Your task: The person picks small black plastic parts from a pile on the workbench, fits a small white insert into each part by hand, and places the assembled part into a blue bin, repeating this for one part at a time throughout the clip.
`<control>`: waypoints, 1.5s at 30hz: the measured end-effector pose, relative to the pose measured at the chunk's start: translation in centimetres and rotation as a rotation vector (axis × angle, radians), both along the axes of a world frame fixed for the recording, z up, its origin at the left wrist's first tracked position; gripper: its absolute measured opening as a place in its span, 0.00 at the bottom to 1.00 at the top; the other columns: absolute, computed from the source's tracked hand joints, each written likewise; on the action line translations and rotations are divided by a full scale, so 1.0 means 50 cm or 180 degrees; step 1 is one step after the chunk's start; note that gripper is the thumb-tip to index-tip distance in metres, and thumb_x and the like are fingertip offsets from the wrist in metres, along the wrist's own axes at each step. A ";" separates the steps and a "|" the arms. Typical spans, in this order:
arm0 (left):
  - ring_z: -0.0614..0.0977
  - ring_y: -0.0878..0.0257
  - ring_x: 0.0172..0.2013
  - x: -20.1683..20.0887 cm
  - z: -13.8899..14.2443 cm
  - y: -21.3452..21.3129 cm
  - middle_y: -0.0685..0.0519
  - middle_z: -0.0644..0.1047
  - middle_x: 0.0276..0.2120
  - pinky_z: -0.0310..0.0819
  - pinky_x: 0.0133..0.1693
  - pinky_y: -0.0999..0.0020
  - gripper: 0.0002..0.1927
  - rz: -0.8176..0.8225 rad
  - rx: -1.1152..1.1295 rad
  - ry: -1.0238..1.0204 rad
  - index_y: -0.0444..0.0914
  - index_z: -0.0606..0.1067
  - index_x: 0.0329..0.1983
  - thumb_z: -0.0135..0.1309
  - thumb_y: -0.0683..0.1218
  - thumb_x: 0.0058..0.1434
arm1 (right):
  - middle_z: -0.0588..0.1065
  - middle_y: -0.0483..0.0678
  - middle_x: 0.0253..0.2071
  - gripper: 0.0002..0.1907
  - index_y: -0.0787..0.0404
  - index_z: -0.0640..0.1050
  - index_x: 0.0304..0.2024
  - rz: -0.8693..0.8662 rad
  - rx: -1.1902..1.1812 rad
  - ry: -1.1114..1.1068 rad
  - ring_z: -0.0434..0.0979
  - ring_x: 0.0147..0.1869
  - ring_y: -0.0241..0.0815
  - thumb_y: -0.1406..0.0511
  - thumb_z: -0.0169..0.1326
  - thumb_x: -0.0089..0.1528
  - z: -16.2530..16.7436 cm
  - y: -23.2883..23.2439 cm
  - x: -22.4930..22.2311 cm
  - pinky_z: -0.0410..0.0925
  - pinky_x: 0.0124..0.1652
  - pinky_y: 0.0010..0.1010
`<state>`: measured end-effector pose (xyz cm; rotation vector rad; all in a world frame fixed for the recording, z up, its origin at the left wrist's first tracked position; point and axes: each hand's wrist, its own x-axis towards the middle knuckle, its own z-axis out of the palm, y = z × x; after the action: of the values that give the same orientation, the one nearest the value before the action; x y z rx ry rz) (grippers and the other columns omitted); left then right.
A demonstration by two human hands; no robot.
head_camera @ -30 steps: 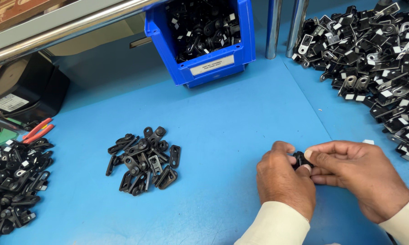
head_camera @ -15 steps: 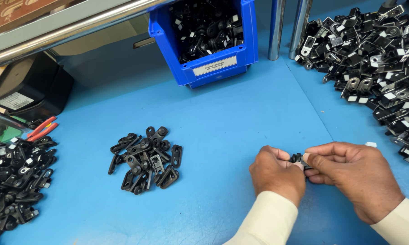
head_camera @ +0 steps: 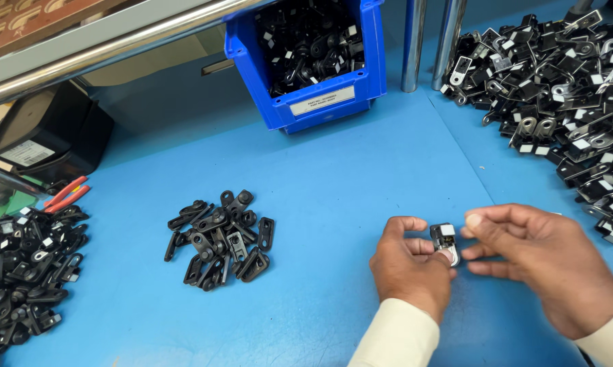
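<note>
While the left hand point(head_camera: 409, 268) now pinches the small black clip point(head_camera: 445, 242) alone, the right hand's point(head_camera: 544, 261) fingers point(head_camera: 486, 219) have drawn back, loosely curled and empty, just beside it.

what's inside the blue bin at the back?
The blue bin holds a heap of small black parts, several with white square stickers. Only the top layer shows; the front wall and the heap itself hide whatever lies deeper, and the frame's top edge cuts off the bin's rear.
</note>
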<state>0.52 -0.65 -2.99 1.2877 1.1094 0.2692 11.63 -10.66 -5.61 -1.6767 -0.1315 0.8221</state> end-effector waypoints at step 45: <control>0.81 0.69 0.28 -0.027 0.019 0.002 0.55 0.80 0.33 0.79 0.31 0.75 0.18 -0.0050 -0.0671 -0.0331 0.39 0.77 0.49 0.60 0.34 0.57 | 0.82 0.59 0.39 0.16 0.71 0.78 0.50 0.0144 -0.0428 0.0224 0.81 0.39 0.48 0.62 0.53 0.70 -0.059 -0.063 -0.017 0.76 0.38 0.39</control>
<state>-0.86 -0.54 -2.03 1.0830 1.0106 0.1995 10.79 -13.82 -8.57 -1.7736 -0.0668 0.9406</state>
